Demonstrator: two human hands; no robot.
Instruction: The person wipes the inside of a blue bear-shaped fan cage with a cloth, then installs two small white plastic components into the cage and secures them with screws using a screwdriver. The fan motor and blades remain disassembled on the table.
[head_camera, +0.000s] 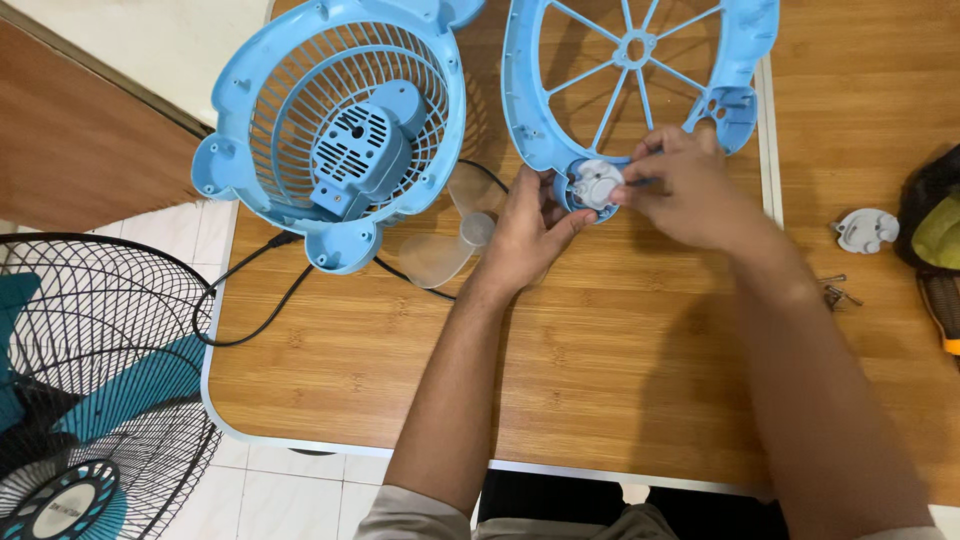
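A light-blue fan front frame (525, 90) with thin spokes lies on the wooden table (600, 370). A small white round fitting (597, 184) sits at the frame's lower edge. My left hand (530, 228) holds the frame's lower edge beside the fitting, fingers curled around it. My right hand (680, 185) pinches the fitting from the right. To the left stands the blue rear fan housing (335, 130) with its grille and motor block. A clear plastic fan blade (450, 245) lies between the housing and my left wrist.
A black cord (250, 300) runs from the housing over the table's left edge. A second white fitting (866, 230) and several screws (838, 292) lie at the right, beside a dark bag (935, 225). A black standing-fan grille (90, 380) is on the floor at left.
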